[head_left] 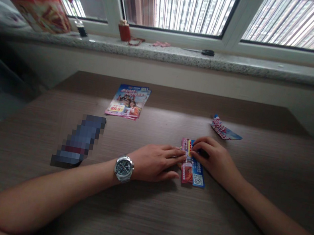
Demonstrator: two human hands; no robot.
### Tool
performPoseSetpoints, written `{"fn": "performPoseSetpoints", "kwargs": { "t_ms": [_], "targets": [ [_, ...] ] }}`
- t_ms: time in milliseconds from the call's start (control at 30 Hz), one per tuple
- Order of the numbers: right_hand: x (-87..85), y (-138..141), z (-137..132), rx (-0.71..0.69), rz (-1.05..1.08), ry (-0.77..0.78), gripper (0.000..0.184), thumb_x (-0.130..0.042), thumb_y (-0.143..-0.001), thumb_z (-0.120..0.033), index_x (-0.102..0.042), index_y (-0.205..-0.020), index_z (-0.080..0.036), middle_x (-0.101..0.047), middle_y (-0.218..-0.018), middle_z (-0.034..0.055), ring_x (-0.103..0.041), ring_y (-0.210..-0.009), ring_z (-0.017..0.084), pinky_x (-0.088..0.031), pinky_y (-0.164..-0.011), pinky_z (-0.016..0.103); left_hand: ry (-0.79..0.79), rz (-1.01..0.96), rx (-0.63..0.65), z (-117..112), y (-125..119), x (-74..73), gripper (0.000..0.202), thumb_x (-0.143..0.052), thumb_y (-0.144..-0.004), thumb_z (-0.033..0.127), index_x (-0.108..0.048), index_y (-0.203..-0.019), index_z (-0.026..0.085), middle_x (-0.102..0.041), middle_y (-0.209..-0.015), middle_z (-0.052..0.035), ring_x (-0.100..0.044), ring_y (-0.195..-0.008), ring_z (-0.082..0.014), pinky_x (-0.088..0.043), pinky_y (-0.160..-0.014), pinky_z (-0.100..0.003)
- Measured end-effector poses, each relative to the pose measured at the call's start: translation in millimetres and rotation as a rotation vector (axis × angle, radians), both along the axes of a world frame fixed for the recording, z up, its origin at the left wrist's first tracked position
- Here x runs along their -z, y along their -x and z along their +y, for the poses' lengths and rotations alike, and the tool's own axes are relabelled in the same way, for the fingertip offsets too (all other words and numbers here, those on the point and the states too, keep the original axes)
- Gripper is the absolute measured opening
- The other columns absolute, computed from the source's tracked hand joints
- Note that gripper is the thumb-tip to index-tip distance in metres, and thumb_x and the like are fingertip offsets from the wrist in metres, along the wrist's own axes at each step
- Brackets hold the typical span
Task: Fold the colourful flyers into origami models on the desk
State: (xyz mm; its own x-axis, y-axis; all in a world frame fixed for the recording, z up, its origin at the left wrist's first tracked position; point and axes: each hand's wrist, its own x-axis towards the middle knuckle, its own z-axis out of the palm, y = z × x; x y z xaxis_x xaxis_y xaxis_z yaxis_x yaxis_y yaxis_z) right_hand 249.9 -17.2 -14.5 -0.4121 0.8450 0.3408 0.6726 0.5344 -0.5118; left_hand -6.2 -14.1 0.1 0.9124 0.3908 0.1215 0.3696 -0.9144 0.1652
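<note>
Left hand (153,163), centre of frame: open, fingers laid over the leaflet's left side. Leaflet (188,174), right of centre: apparently folded, flat on the counter (139,219). Right hand (213,156), right of centre: fingers curled over its upper part; grip cannot be told. Step, apparently: creasing. Next move: calls for steady, aligned pressure. Beyond, right: folded paper (224,131). Upper left of centre: leaflet stack (127,102).
</note>
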Motion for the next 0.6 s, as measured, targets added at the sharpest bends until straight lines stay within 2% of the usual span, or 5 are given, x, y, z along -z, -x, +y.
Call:
{"fn": "performPoseSetpoints", "kwargs": {
  "t_ms": [367,600],
  "targets": [
    [-2.0,3,33,0.101,-0.08,-0.03,0.011,-0.064,-0.089,-0.023,-0.066,-0.079,-0.021,-0.061,-0.083,0.0038,-0.063,-0.067,0.018,-0.052,-0.067,0.034,0.002,-0.016,-0.001,0,1,0.7,0.056,-0.04,-0.103,0.048,-0.043,-0.147,0.014,-0.047,-0.151,-0.0115,-0.048,-0.136,-0.0231,-0.038,-0.116,-0.037],
    [2.7,5,42,0.145,-0.074,-0.036,0.01,-0.064,-0.088,-0.022,-0.065,-0.079,-0.02,-0.061,-0.085,0.0034,-0.061,-0.063,0.016,-0.051,-0.066,0.034,0.0,-0.007,-0.007,-1,0,-0.8,0.056,-0.042,-0.103,0.048,-0.043,-0.147,0.013,-0.047,-0.151,-0.0112,-0.046,-0.137,-0.0228,-0.036,-0.117,-0.036]
  ]
}}
